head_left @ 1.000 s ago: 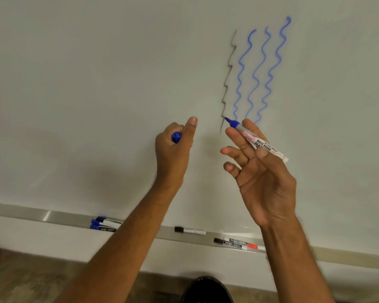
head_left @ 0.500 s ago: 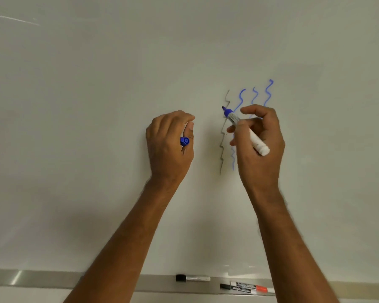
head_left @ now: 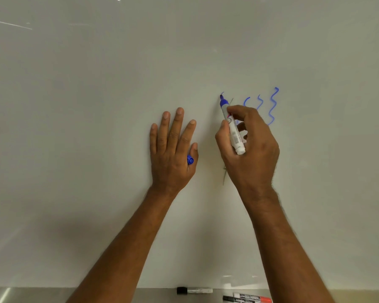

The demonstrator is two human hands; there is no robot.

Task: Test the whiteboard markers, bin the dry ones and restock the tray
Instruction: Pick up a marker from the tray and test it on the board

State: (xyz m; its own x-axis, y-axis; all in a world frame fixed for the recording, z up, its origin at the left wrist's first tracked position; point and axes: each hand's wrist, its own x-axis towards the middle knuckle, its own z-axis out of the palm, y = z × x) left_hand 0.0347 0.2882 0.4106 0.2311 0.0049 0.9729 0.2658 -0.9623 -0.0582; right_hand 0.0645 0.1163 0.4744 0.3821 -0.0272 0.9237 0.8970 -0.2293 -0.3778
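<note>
As its blue tip meets the whiteboard (head_left: 96,106), white-barrelled marker (head_left: 233,132), uncapped, tilted

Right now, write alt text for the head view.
A right hand presses an uncapped blue whiteboard marker to a white whiteboard, beside wavy blue lines. The left hand lies flat, pinching a blue cap.

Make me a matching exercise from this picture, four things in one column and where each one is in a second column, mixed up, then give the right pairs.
Things
1. blue marker
2. blue cap
3. black-capped marker
4. left hand

Places
A. lying alone on the tray
B. flat against the whiteboard, fingers straight
C. gripped in the right hand, tip at the board
D. tucked between thumb and palm

Pairs: 1-C, 2-D, 3-A, 4-B
</note>
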